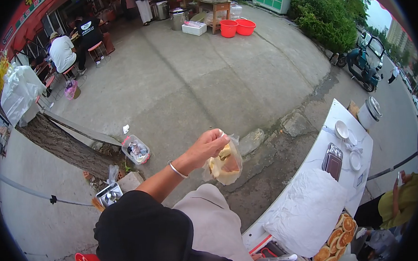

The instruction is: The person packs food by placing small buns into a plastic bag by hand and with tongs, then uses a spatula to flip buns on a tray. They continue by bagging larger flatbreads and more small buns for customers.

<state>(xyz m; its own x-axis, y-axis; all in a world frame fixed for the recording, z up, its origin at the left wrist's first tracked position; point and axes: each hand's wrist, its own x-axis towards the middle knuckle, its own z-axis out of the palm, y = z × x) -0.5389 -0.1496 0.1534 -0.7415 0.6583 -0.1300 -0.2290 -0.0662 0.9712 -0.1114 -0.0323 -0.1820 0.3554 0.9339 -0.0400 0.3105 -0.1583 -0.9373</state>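
My left hand (210, 145), with a silver bangle at the wrist, is stretched out in front of my body. Its fingers are pinched around the top of a clear plastic bag (225, 167), which hangs over the concrete. Through the plastic, pale yellow and browned pieces of food show, perhaps flatbread. At the bottom edge, only a sliver of my right hand (257, 257) seems to show, its fingers hidden. Beside it is a pale-handled utensil (280, 259) above a dark tray. Browned round flatbreads (344, 239) fill a tray at the lower right.
A white cloth (308, 211) covers part of the marble-patterned table (286, 189) on my right. A person in a yellow-green top (401, 202) stands beyond it. On my left are a tree trunk (66, 144) and a plastic litter box (136, 149). Seated people and red basins (228, 28) are farther off.
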